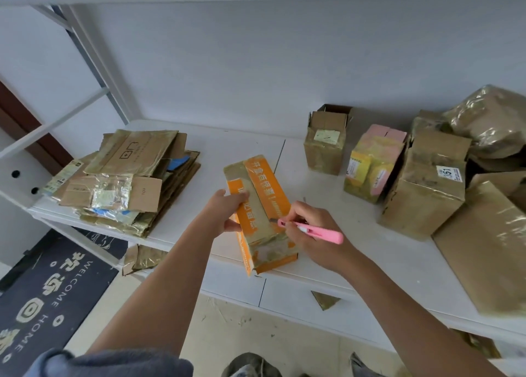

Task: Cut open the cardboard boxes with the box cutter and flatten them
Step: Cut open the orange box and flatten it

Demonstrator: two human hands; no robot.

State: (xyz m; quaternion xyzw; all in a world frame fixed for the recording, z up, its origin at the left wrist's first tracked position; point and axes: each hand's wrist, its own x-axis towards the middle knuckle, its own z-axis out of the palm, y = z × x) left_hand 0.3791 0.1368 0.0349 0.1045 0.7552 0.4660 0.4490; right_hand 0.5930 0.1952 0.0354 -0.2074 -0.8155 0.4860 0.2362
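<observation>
Gripping orange box [262, 206] w/ left hand [225, 214]; right hand [307, 228] pinching pink cutter [316, 231]; mat [48, 285] reads "WELCOME HOME".

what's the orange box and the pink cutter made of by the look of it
Orange box: likely printed cardboard, wrapped in glossy clear tape, judging by shiny wrinkled bands over the print and folded flaps. Pink cutter: seemingly smooth matte plastic, uniform colour, with a small grey, probably metal, blade at its tip. Left hand steadies the box; right hand holds the cutter.
</observation>
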